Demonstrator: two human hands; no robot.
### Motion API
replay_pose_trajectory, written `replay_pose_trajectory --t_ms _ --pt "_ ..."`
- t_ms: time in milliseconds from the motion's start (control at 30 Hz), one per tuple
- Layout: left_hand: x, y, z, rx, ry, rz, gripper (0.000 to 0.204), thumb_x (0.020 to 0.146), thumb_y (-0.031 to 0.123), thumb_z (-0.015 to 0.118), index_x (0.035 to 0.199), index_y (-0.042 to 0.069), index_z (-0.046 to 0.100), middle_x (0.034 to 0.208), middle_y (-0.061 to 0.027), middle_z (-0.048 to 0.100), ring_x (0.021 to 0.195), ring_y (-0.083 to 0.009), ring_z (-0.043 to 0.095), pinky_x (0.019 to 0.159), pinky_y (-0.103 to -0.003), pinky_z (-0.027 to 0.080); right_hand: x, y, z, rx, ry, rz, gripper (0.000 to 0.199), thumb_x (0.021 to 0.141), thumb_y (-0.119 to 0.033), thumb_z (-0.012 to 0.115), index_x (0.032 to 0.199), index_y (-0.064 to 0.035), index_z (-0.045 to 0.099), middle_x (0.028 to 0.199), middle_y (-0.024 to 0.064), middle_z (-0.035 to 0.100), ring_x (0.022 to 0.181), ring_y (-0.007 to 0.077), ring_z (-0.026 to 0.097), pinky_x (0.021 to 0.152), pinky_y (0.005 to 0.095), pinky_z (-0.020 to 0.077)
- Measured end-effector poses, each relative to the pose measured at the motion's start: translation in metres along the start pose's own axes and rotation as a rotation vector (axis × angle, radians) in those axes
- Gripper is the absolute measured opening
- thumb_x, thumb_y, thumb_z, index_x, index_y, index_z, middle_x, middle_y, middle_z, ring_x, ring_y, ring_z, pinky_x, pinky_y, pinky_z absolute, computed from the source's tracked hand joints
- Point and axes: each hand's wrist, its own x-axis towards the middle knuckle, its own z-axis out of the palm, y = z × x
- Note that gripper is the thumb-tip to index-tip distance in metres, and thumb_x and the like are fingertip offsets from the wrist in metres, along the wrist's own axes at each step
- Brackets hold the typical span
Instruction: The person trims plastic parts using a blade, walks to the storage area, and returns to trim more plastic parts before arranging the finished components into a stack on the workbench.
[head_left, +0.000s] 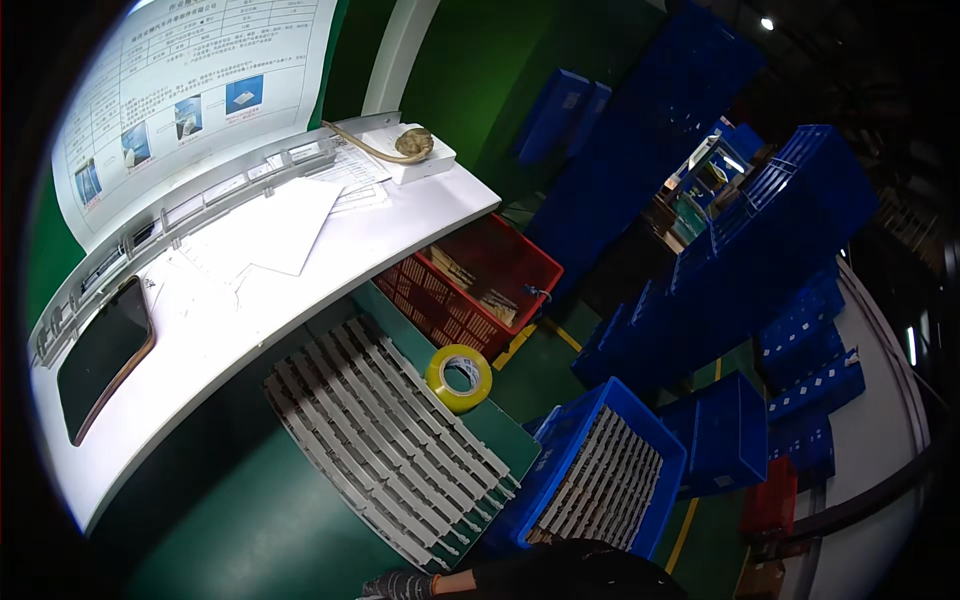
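Green bench (250, 520), perhaps gloved hand (400, 585) beside grey strips (385, 440)

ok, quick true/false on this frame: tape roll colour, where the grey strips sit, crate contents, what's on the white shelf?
1. The tape roll is yellow. True.
2. The grey slotted strips lie on the green table. True.
3. The blue crate nearest the table holds no parts. False: it holds grey strips.
4. The red crate sits on the white shelf. False: it sits below, beside it.
5. A dark tablet lies on the white shelf. True.
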Motion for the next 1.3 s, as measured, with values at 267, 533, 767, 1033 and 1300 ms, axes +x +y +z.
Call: replay_pose_trajectory --t_ms 267,533,767,1033,1300 --pt "0.026 -0.019 -0.005 -0.107 0.03 0.148 0.047 0.085 0.033 0.043 0.119 0.0 0.044 0.127 -0.0185 0.042 0.118 -0.0336 0.038 0.091 -0.05 0.03 0.011 -0.011 0.013 0.007 0.029 0.038 0.031 0.079 -0.032 0.053 0.103 -0.0134 0.058 0.083 0.0124 0.058 0.074 0.0299 0.055 0.063 0.0392 0.0445" --pt "0.016 -0.028 0.02 -0.102 0.223 0.136 0.046 0.088 0.036 0.039 0.118 0.002 0.047 0.125 -0.0147 0.045 0.118 -0.0305 0.04 0.092 -0.052 0.029 -0.012 -0.021 0.037 0.051 0.172 0.155 0.03 0.078 -0.03 0.055 0.1 -0.01 0.058 0.084 0.0135 0.059 0.077 0.0306 0.056 0.065 0.0389 0.0447" --pt "0.006 0.003 0.01 -0.197 0.327 0.281 0.045 0.086 0.035 0.044 0.117 0.002 0.047 0.123 -0.014 0.046 0.114 -0.0293 0.042 0.09 -0.047 0.032 -0.089 0.001 0.086 0.006 0.688 0.291 0.029 0.075 -0.031 0.058 0.095 -0.0094 0.058 0.082 0.0137 0.06 0.076 0.0307 0.056 0.065 0.0395 0.0446" --pt "0.012 0.043 -0.011 -0.299 0.591 0.677 0.045 0.084 0.033 0.051 0.116 0.001 0.048 0.119 -0.0128 0.048 0.108 -0.0275 0.046 0.088 -0.041 0.036 -0.247 -0.014 0.095 -0.226 0.958 0.717 0.037 0.081 -0.032 0.052 0.112 -0.0119 0.055 0.092 0.013 0.059 0.087 0.0294 0.056 0.074 0.0384 0.0448" --pt "-0.044 0.145 -0.102 -0.499 0.687 1.055 0.045 0.083 0.03 0.058 0.116 0.001 0.048 0.116 -0.0117 0.051 0.102 -0.0258 0.049 0.086 -0.034 0.041 -0.367 -0.044 0.177 0.138 1.297 1.141 0.038 0.087 -0.035 0.044 0.116 -0.0113 0.052 0.1 0.0137 0.057 0.089 0.0297 0.055 0.075 0.0381 0.0441"
